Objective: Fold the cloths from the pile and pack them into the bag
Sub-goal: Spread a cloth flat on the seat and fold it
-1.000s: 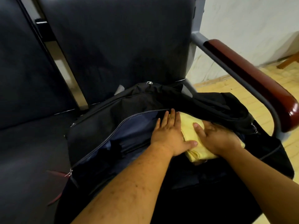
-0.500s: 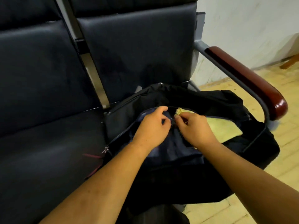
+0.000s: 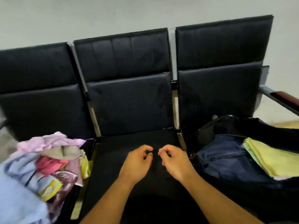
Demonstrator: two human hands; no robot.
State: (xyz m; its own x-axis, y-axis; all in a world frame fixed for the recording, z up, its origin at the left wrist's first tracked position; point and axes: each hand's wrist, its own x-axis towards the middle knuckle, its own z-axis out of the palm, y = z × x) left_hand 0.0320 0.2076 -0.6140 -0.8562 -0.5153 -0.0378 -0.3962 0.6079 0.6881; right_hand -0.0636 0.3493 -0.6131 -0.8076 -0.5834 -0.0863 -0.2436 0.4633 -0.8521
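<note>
Here, left hand (image 3: 135, 164) and right hand (image 3: 176, 162), loose and empty, above black middle seat (image 3: 111, 160); grey wall (image 3: 113, 13) behind.

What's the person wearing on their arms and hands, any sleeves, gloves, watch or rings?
Nothing shows. Both forearms are bare down to the frame's edge, with no sleeve in sight. The left hand and right hand are ungloved, and no watch, bracelet or ring is visible from this side.
</note>
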